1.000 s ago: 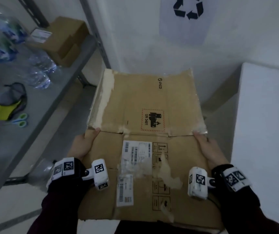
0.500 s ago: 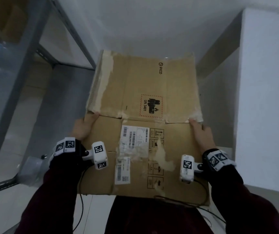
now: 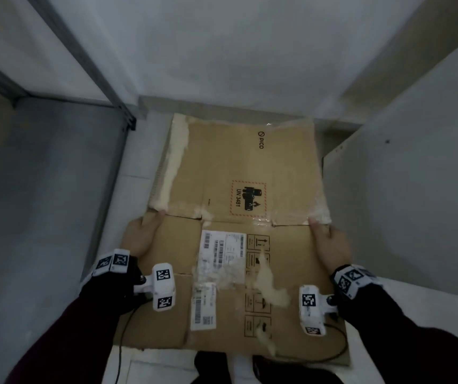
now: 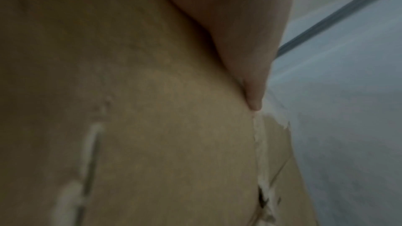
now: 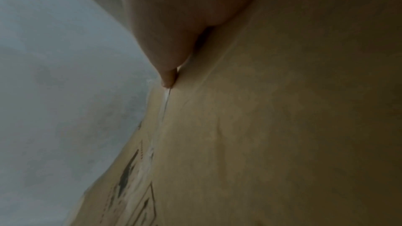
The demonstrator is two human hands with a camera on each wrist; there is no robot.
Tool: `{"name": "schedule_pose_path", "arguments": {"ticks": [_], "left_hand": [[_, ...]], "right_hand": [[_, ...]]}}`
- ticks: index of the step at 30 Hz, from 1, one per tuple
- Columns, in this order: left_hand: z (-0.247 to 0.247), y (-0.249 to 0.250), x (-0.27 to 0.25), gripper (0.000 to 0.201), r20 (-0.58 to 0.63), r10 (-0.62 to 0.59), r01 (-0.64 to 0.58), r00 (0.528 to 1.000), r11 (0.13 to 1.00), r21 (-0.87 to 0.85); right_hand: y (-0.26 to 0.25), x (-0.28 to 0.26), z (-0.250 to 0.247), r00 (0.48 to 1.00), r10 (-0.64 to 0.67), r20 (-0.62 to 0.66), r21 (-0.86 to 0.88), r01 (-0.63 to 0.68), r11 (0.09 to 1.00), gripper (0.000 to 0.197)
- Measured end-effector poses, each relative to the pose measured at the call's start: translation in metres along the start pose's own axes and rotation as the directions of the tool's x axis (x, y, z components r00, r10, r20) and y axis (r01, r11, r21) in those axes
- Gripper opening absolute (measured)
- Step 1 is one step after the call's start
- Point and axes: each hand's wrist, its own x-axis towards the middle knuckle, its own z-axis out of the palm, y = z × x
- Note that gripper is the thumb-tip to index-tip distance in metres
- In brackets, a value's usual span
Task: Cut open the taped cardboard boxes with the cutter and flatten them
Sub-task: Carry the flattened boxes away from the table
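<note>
A: Where's the cardboard box point(image 3: 239, 236) held?
B: Already flattened, gripped at both side edges, about midway along its length, at the crease between the far flap and the main panel. Left hand point(image 3: 142, 235) is on the left edge, right hand point(image 3: 330, 245) on the right edge. Thumbs are laid flat on the top face; the other fingers are wrapped under the edges and hidden. Both wrist views show a thumb pressed to the cardboard, nothing more.

A: Orientation?
B: Long axis is pointed away from the body, toward the wall point(image 3: 222, 51). The far flap, torn tape along its left side, reaches toward the wall base. The near end is close to the body.

A: Contact with the floor point(image 3: 136, 151)?
B: Cannot be told. It looks low over the floor, in the gap between the metal shelf frame point(image 3: 111, 87) on the left and a white panel point(image 3: 405, 189) on the right.

A: Next move?
B: Judged as set-down or stacking against the wall. Hands are symmetric, neither nearer. The sheet has to be kept square to the gap, since both side edges run near the shelf and the panel. No cutter is seen
</note>
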Motion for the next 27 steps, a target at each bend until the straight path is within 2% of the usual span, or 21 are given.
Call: {"name": "schedule_pose_path", "arguments": {"ticks": [3,8,11,14,18,21,24,27], "left_hand": [[0.034,-0.02,0.064,0.06,0.033,0.019,-0.017,0.999,0.999,-0.04],[0.081,-0.038,0.155,0.052,0.07,0.078,-0.072,0.995,0.994,-0.078],[0.099,-0.039,0.2,0.063,0.059,0.156,-0.149,0.986,0.983,-0.112],[0.113,-0.037,0.239,0.064,0.019,0.235,-0.235,0.972,0.972,-0.001],[0.124,-0.043,0.275,0.085,-0.064,0.189,-0.18,0.98,0.976,0.122],[0.132,-0.046,0.285,0.076,-0.101,0.167,-0.153,0.981,0.979,0.134],[0.139,-0.048,0.293,0.074,-0.119,0.159,-0.149,0.98,0.985,0.082],[0.15,-0.051,0.295,0.07,-0.182,0.115,-0.108,0.977,0.993,0.047]], "right_hand": [[0.017,0.061,0.038,1.0,0.001,0.012,0.005,-0.001,1.0,0.068],[0.039,0.156,0.09,0.996,-0.083,-0.046,0.02,0.084,0.996,0.059],[0.049,0.202,0.12,0.993,-0.097,-0.068,0.017,0.098,0.995,0.063],[0.055,0.237,0.147,0.995,-0.103,-0.011,0.024,0.104,0.994,0.063],[0.061,0.266,0.169,0.997,-0.075,-0.011,-0.019,0.075,0.997,0.069],[0.062,0.279,0.176,0.998,-0.065,-0.014,-0.047,0.065,0.997,0.08],[0.064,0.29,0.18,0.998,-0.069,-0.009,-0.077,0.068,0.995,0.069],[0.063,0.291,0.182,0.996,-0.069,-0.049,-0.113,0.063,0.992,0.068]]}}
